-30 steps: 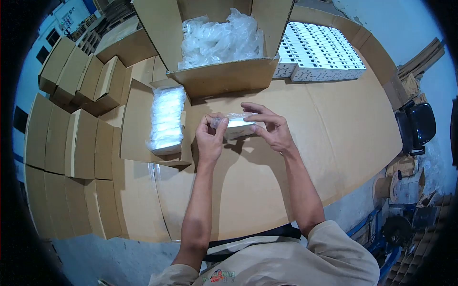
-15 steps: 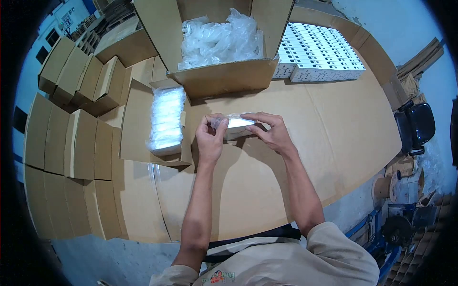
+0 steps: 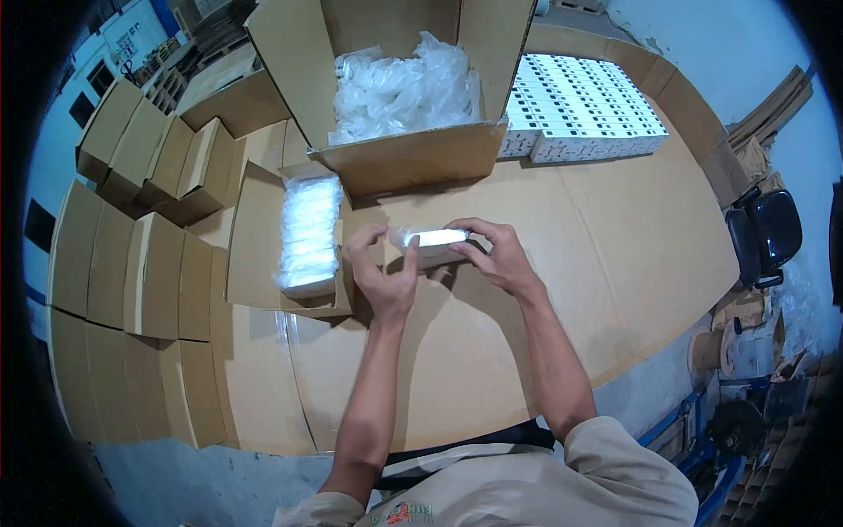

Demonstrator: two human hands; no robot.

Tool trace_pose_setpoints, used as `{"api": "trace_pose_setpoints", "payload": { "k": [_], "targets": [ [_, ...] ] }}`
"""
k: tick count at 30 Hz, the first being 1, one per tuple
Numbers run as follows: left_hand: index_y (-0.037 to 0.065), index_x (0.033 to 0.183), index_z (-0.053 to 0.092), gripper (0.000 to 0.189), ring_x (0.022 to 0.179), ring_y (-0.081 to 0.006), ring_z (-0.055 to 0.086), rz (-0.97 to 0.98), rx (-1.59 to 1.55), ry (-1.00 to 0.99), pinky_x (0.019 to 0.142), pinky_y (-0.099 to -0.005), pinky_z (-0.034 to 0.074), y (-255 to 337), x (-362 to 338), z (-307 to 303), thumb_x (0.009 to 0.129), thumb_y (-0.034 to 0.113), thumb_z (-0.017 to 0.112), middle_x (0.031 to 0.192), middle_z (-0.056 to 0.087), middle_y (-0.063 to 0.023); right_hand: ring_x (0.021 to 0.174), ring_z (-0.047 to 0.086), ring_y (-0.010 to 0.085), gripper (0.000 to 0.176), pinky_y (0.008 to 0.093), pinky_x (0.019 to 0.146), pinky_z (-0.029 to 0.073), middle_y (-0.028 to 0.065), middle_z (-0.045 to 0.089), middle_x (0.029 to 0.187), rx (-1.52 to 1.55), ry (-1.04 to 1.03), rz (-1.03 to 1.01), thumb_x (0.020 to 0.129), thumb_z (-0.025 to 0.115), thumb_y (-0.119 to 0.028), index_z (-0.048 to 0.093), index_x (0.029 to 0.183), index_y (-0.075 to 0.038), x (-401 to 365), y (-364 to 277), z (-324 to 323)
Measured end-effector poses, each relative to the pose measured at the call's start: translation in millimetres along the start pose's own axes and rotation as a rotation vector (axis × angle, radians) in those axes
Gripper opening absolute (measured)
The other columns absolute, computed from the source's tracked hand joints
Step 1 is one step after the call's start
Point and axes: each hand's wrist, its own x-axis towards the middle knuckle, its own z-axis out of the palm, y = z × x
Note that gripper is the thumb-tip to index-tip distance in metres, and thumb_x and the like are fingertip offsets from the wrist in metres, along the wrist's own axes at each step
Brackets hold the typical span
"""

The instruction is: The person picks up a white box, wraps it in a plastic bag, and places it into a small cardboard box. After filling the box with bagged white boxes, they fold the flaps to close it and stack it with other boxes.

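Note:
A small white box [image 3: 442,237] in a clear plastic bag is held just above the cardboard-covered table. My right hand [image 3: 502,259] grips its right end between thumb and fingers. At the other end, my left hand [image 3: 383,279] has its thumb by the bag's loose plastic, with the fingers spread away from it. To the left stands an open carton [image 3: 248,237] with a row of bagged white boxes [image 3: 309,233] in it. Behind my hands, a larger open carton [image 3: 413,156] is heaped with clear plastic bags [image 3: 404,92].
Many white boxes with dark markings [image 3: 588,105] lie in tight rows at the back right. Brown cartons [image 3: 162,272] are stacked along the left side. A raised cardboard edge [image 3: 694,101] borders the table's far right, and a black chair [image 3: 764,233] stands beyond it.
My left hand's fingers have come off the bag's left end and spread leftward. The right hand still holds the box. The view has tilted slightly.

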Motion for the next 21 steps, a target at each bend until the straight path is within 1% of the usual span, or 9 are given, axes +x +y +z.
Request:
{"api": "trace_pose_setpoints", "payload": {
  "k": [3,4,7,10,13,15,18,19,21],
  "targets": [
    [0.006,0.107,0.066,0.033,0.106,-0.0264,0.063,0.374,0.114,-0.166,0.097,-0.0399,0.047,6,4,-8,0.079,0.002,0.084,0.105,0.07,-0.0065,0.095,0.074,0.0241,0.026,0.0361,0.084,0.059,0.0143,0.076,0.106,0.036,-0.006,0.01,0.091,0.075,-0.006,0.071,0.115,0.001,0,1,-1],
    [0.008,0.099,0.072,0.025,0.109,-0.0262,0.064,0.315,0.142,-0.21,0.099,-0.0417,0.047,12,0,-7,0.078,0.002,0.084,0.102,0.074,-0.0042,0.095,0.074,0.0245,0.026,0.036,0.084,0.059,0.0145,0.076,0.106,0.026,0.004,-0.005,0.09,0.075,-0.005,0.071,0.116,0.001,-1,2,-1],
    [0.01,0.101,0.073,0.026,0.108,-0.0247,0.066,0.353,0.214,-0.292,0.102,-0.0432,0.046,15,2,-3,0.078,0.002,0.083,0.106,0.074,-0.0037,0.097,0.074,0.0256,0.027,0.036,0.085,0.058,0.0148,0.076,0.107,0.002,0.016,-0.039,0.089,0.075,-0.004,0.072,0.116,0.0,-1,4,-1],
    [0.011,0.107,0.073,0.03,0.108,-0.0237,0.066,0.318,0.173,-0.306,0.107,-0.0462,0.044,6,4,0,0.08,0.004,0.083,0.11,0.074,-0.0023,0.098,0.074,0.0271,0.027,0.0371,0.088,0.058,0.0149,0.076,0.107,-0.014,0.015,-0.039,0.089,0.074,-0.004,0.071,0.116,0.0,-1,2,-2],
    [0.008,0.108,0.072,0.029,0.108,-0.0264,0.067,0.183,0.072,-0.338,0.104,-0.046,0.048,3,7,-4,0.081,0.003,0.081,0.109,0.074,-0.0057,0.1,0.073,0.0293,0.027,0.0389,0.091,0.057,0.015,0.075,0.11,-0.012,0.008,-0.007,0.089,0.075,-0.003,0.071,0.116,0.0,-1,1,-2],
    [0.006,0.109,0.072,0.029,0.107,-0.0259,0.068,-0.03,-0.051,-0.384,0.101,-0.0423,0.051,6,9,-7,0.082,0.002,0.08,0.109,0.074,-0.0082,0.105,0.072,0.03,0.028,0.0398,0.094,0.056,0.0147,0.074,0.114,0.026,-0.005,0.064,0.088,0.075,-0.003,0.071,0.116,0.0,-1,1,-2],
    [0.004,0.112,0.071,0.028,0.106,-0.0222,0.068,-0.282,-0.211,-0.44,0.096,-0.0363,0.053,1,7,-9,0.085,0.001,0.079,0.109,0.074,-0.0098,0.113,0.069,0.0298,0.032,0.0399,0.098,0.055,0.0138,0.072,0.122,-0.07,0.08,-0.181,0.085,0.077,-0.001,0.072,0.116,-0.001,1,4,-1],
    [0.003,0.113,0.07,0.028,0.106,-0.0206,0.068,-0.353,-0.259,-0.456,0.095,-0.0343,0.054,-4,6,-8,0.086,0.001,0.079,0.109,0.074,-0.01,0.115,0.068,0.0296,0.034,0.04,0.099,0.054,0.0134,0.071,0.123,-0.054,0.1,-0.182,0.083,0.078,0.0,0.072,0.117,-0.002,1,2,0],
    [0.002,0.116,0.068,0.03,0.106,-0.0181,0.067,-0.379,-0.343,-0.458,0.094,-0.0333,0.053,-12,4,-5,0.087,0.001,0.078,0.11,0.073,-0.0089,0.118,0.066,0.029,0.037,0.04,0.101,0.053,0.0124,0.07,0.125,-0.022,0.14,-0.185,0.081,0.079,0.001,0.072,0.117,-0.003,1,-3,1]
  ]
}}
